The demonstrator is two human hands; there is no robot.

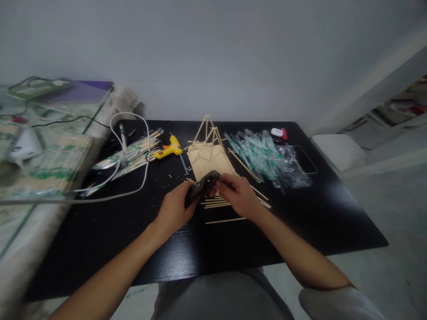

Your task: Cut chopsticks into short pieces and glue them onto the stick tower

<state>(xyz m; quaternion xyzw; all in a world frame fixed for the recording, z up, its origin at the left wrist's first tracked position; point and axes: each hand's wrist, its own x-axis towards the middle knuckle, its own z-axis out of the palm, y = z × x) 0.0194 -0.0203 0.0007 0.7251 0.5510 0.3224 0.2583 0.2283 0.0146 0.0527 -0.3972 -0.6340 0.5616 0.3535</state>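
Near the middle of the table my left hand is wrapped round a black tool with a bent, gun-like shape; its exact kind is blurred. My right hand has its fingers pinched together at the far end of that tool, and whatever sits between them is too small to make out. Below and behind the hands lie several loose thin wooden sticks. Just beyond is a flat panel of sticks, with triangular stick frames standing up from it.
A yellow glue gun and packs of wrapped chopsticks lie to the left, with a white cable looping over them. Crumpled clear wrappers are heaped on the right, beside a small white-and-red object. A glass-topped table adjoins the left.
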